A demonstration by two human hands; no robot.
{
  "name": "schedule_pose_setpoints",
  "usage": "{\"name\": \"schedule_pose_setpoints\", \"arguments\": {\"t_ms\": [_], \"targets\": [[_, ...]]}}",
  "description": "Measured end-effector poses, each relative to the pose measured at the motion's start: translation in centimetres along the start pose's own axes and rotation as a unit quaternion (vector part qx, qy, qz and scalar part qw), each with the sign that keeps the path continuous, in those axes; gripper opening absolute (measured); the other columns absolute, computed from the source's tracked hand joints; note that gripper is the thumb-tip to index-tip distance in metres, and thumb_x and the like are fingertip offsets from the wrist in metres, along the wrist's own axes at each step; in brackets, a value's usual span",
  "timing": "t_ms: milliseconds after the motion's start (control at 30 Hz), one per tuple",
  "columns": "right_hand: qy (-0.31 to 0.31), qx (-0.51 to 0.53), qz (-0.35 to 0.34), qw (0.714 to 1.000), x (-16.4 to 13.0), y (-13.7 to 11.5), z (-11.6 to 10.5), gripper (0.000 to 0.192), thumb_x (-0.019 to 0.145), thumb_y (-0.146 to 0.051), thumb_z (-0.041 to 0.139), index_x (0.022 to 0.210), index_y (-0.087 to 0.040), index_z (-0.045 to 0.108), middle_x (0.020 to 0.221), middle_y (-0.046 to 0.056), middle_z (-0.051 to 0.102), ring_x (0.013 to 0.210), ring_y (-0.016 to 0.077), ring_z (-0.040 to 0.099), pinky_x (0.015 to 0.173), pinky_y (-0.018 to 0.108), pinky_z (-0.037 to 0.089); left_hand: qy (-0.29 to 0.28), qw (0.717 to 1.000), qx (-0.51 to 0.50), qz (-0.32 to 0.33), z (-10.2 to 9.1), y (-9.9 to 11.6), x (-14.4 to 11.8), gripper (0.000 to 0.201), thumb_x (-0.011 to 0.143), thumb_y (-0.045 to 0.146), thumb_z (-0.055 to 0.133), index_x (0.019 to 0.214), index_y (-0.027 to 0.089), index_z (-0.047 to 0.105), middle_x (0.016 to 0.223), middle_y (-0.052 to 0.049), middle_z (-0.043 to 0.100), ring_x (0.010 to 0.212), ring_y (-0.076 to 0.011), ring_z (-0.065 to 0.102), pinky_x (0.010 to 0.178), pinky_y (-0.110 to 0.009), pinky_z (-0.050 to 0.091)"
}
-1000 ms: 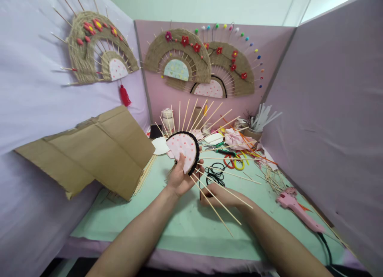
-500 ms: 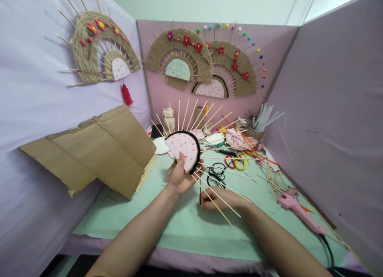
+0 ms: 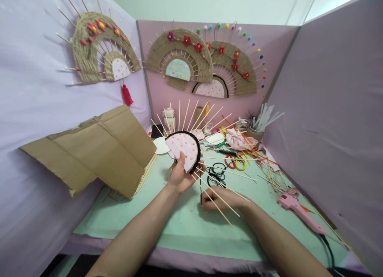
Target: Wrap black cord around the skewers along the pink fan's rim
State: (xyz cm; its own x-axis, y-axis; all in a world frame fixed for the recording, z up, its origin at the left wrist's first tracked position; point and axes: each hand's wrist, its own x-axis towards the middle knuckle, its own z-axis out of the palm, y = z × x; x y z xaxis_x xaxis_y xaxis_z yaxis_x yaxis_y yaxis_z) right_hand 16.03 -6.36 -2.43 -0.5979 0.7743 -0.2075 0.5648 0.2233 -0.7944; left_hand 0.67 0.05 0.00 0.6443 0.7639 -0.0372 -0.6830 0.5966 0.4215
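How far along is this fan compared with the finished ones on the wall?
Done: the pink core has its black rim and skewers fanned out. In hand: left hand holds the core up; right hand pinches a black cord on the table. Left: no jute weave or flowers, unlike the wall fans.
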Motion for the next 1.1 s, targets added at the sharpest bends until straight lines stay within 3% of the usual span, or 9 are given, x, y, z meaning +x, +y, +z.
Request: {"name": "schedule_pose_setpoints", "arguments": {"t_ms": [167,300,533,700,833,967,1100], "targets": [[-0.006,-0.002,-0.020,1.000,-0.2,0.6,-0.5,0.016,0.073,-0.026,0.052,0.067,-0.013,0.058,0.057,-0.004,0.047,0.053,0.0062,0.038,0.049,0.017,0.030,0.036,0.999,0.003,0.034,-0.3,0.2,0.3,0.040,0.078,0.045,0.054,0.096,0.010,0.061,0.087,-0.009,0.065,0.074,-0.0147,0.060,0.081,-0.034,0.048],[0.010,0.008,-0.012,1.000,-1.3,0.7,-2.2,0.020,0.076,-0.028,0.049,0.063,-0.013,0.054,0.054,-0.004,0.042,0.051,0.0063,0.035,0.047,0.018,0.028,0.071,0.995,0.002,0.075,-0.4,0.9,0.7,0.033,0.078,0.040,0.056,0.092,0.011,0.061,0.085,-0.009,0.065,0.073,-0.0156,0.060,0.081,-0.038,0.049],[0.155,0.116,0.025,0.981,-4.2,1.5,-5.2,0.030,0.079,-0.043,0.051,0.069,-0.015,0.053,0.058,-0.002,0.045,0.052,0.0077,0.037,0.047,0.020,0.028,0.094,0.989,0.005,0.115,-0.8,2.2,1.0,0.032,0.076,0.040,0.059,0.091,0.011,0.061,0.084,-0.009,0.066,0.075,-0.0158,0.061,0.080,-0.035,0.050],[0.257,0.223,-0.021,0.940,-5.2,2.2,-5.7,0.031,0.079,-0.044,0.054,0.069,-0.015,0.051,0.058,-0.003,0.041,0.051,0.0068,0.032,0.048,0.021,0.025,0.099,0.987,0.010,0.128,-1.2,2.3,1.1,0.034,0.075,0.040,0.060,0.093,0.012,0.061,0.084,-0.008,0.066,0.075,-0.0158,0.061,0.080,-0.036,0.050],[0.243,0.276,-0.049,0.929,-5.9,2.7,-5.9,0.030,0.078,-0.043,0.057,0.070,-0.014,0.053,0.056,-0.003,0.041,0.048,0.0061,0.032,0.046,0.021,0.023,0.099,0.984,0.023,0.145,-1.4,2.3,1.3,0.034,0.074,0.041,0.062,0.092,0.013,0.060,0.087,-0.007,0.066,0.075,-0.0155,0.062,0.079,-0.035,0.050],[0.212,0.256,-0.080,0.940,-7.1,3.6,-6.2,0.028,0.077,-0.040,0.060,0.072,-0.013,0.058,0.058,0.000,0.049,0.049,0.0068,0.039,0.045,0.021,0.027,0.109,0.982,0.020,0.151,-1.4,2.3,1.4,0.033,0.074,0.042,0.061,0.090,0.013,0.060,0.086,-0.007,0.066,0.074,-0.0154,0.062,0.079,-0.035,0.051],[0.114,0.203,-0.089,0.968,-7.7,3.5,-6.3,0.028,0.076,-0.039,0.061,0.071,-0.012,0.061,0.062,0.002,0.054,0.051,0.0071,0.043,0.047,0.021,0.031,0.099,0.984,0.014,0.149,-1.4,2.2,1.3,0.034,0.075,0.042,0.059,0.091,0.012,0.061,0.086,-0.008,0.066,0.075,-0.0156,0.061,0.078,-0.035,0.051]]}}
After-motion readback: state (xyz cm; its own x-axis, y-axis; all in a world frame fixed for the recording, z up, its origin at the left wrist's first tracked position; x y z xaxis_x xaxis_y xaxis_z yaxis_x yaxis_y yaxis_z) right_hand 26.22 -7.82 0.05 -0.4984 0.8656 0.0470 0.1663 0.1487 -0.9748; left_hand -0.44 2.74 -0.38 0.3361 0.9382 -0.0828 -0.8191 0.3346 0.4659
